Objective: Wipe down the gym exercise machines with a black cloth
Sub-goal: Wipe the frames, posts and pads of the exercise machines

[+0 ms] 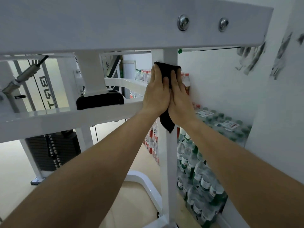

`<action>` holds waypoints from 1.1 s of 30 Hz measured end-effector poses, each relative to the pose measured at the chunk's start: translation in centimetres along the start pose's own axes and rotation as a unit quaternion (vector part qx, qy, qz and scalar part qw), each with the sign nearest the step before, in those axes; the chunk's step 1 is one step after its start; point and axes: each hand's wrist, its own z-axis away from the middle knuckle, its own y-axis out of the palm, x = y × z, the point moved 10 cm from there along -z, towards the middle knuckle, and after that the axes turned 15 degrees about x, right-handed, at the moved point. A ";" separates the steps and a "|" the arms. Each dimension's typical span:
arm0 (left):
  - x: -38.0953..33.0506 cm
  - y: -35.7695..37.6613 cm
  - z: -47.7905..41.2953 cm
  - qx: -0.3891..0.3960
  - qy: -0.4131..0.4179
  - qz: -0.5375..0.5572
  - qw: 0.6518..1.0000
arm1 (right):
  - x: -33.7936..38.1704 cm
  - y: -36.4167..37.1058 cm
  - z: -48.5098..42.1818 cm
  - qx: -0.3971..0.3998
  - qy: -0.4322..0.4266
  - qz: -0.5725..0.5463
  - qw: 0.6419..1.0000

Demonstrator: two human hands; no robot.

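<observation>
A black cloth (167,67) lies flat against the white upright post (169,162) of a gym machine, just below the wide top crossbeam (131,25). Both my hands press it onto the post side by side. My left hand (156,92) has straight fingers on the cloth's left half. My right hand (180,99) lies flat on its right half. A corner of the cloth hangs down below my wrists.
A black weight stack (52,150) and cable stand at the lower left behind a white horizontal bar (65,117). Several packs of bottled water (202,178) are stacked right of the post against a white wall (279,112). Beige floor lies below.
</observation>
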 end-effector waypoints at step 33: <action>0.7 2.3 1.3 -0.093 0.032 -0.399 0.912 | -7.2 2.8 -0.4 -0.079 0.030 -0.189 0.978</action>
